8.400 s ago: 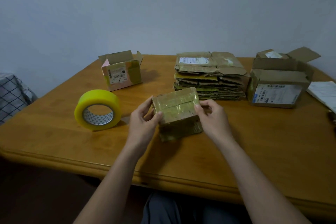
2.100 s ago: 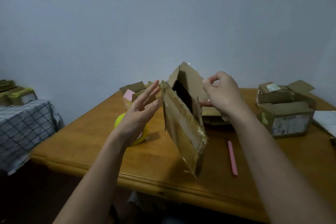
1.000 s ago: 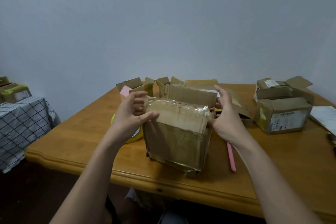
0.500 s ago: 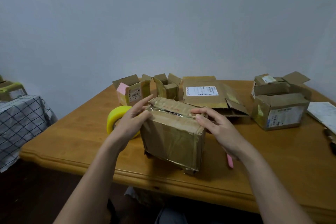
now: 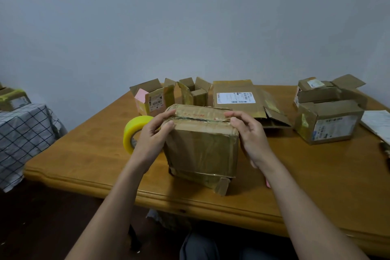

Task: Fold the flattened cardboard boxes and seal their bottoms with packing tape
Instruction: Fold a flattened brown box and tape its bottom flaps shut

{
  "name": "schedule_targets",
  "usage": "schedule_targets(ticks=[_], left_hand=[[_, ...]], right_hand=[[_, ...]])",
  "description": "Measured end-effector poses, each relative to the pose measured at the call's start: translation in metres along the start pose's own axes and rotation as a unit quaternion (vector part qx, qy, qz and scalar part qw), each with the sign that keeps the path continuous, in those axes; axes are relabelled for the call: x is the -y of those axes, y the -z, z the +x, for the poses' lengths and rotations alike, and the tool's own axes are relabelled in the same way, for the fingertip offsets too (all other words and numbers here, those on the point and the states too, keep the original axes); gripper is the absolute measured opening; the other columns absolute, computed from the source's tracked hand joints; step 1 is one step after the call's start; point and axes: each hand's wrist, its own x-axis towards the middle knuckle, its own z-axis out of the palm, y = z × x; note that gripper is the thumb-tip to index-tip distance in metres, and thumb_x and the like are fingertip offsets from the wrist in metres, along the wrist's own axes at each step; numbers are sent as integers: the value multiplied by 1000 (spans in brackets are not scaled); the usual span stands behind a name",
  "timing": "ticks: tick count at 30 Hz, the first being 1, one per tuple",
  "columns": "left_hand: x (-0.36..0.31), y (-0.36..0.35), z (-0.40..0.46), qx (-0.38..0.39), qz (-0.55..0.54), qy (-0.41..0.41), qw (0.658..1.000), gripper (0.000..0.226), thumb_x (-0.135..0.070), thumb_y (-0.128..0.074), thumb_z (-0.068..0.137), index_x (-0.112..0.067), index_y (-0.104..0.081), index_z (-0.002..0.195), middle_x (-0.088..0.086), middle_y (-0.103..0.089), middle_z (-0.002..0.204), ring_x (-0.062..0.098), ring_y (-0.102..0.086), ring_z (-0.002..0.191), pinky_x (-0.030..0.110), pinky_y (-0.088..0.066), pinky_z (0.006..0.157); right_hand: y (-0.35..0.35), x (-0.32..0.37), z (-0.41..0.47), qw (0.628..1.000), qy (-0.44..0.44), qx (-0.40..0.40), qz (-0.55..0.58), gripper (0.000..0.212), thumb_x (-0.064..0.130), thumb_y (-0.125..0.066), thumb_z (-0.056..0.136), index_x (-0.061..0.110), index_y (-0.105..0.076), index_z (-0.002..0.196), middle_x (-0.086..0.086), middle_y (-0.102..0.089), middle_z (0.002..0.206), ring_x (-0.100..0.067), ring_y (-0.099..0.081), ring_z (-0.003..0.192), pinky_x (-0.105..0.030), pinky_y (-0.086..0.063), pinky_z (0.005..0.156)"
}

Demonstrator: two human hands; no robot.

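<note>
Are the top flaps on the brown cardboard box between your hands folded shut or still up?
Folded shut: the brown cardboard box shows both flaps flat, meeting at a seam, untaped as far as visible.

The cardboard box [image 5: 201,143] is brown under glossy yellowish tape. The tape roll [image 5: 135,133] is bright yellow. The tabletop [image 5: 84,154] is honey-orange wood. A cloth [image 5: 23,133] shows a dark grid on white.

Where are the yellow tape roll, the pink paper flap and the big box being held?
Yellow packing tape roll [image 5: 135,131], head view, outer yellow band.
Pink paper flap [image 5: 141,95], head view, flap's middle.
Brown cardboard box being held [image 5: 201,148], head view, front face.
</note>
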Motion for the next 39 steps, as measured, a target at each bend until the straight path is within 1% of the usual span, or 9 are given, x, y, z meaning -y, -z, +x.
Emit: schedule_targets(ticks=[5, 10, 14, 17, 22, 25, 28, 35, 39], left_hand=[[0, -3, 1, -10, -21, -31, 999, 33, -14, -53, 100, -28, -62, 129, -8, -56, 124, -8, -56, 89, 9, -47, 59], [23, -5, -3, 41, 29, -58, 997, 42, -14, -56, 99, -43, -58, 129, -4, -60, 127, 22, -62, 85, 30, -54, 55], [20, -10, -4, 39, 63, -34, 997, 37, -22, -57, 99, -34, -58, 134, -6, -61, 124, 15, -61, 68, 25, -48, 46], [13, -10, -2, 43, 97, -12, 994, 33, -23, -59, 97, -25, -62, 130, -4, -61, 120, 8, -60, 53, 22, -43, 37], [18, -8, -8, 30, 100, 46, 993, 22, -25, -62, 95, -30, -64, 116, -1, -57, 119, 16, -64, 73, 26, -47, 39], [20, -9, -15, 27, 46, 56, 997, 22, -23, -60, 97, -31, -62, 117, 2, -53, 121, 16, -62, 74, 24, -46, 40], [20, -11, -20, 34, 26, 47, 998, 29, -22, -57, 98, -34, -60, 124, 0, -52, 121, 11, -62, 69, 23, -47, 41], [23, -9, -15, 55, 28, 39, 997, 26, -14, -56, 98, -23, -66, 120, 5, -53, 126, 4, -59, 61, 20, -46, 40], [25, -7, -11, 52, 40, 33, 997, 19, -14, -60, 96, -20, -69, 112, 6, -54, 119, 4, -59, 61, 21, -46, 40]], right_hand=[[5, -1, 7, 999, 28, 5, 17, 18, 1, -55, 94, 8, -68, 105, 4, -64, 114, 11, -60, 99, -11, -49, 73], [7, -18, 8, 999, -7, -7, -33, 26, -2, -52, 94, 16, -70, 97, 9, -56, 133, -2, -56, 116, -20, -55, 74], [11, -30, 4, 992, -73, -22, -98, 30, 12, -48, 98, 32, -70, 103, 12, -65, 114, -4, -63, 98, -33, -55, 78], [15, -26, 5, 984, -103, 2, -142, 29, 17, -46, 100, 31, -67, 113, 20, -62, 106, -3, -57, 105, -21, -47, 78], [12, -34, 1, 982, -110, 21, -154, 23, 40, -52, 92, 43, -69, 108, 24, -63, 111, -4, -53, 115, -36, -42, 100], [11, -37, -3, 994, -95, -9, -47, 21, 21, -54, 97, 30, -70, 106, 13, -67, 107, -6, -61, 102, -17, -49, 77], [9, -38, -6, 994, -104, -31, -1, 19, 22, -53, 99, 22, -71, 106, 1, -69, 104, -11, -64, 94, -17, -50, 64], [9, -37, 0, 986, -149, -42, -64, 29, 49, -50, 96, 33, -73, 99, 11, -71, 97, -11, -63, 99, -32, -49, 86], [15, -31, -7, 984, -175, 21, -9, 31, 45, -53, 94, 26, -67, 114, 10, -70, 101, -1, -66, 91, -17, -49, 71]])
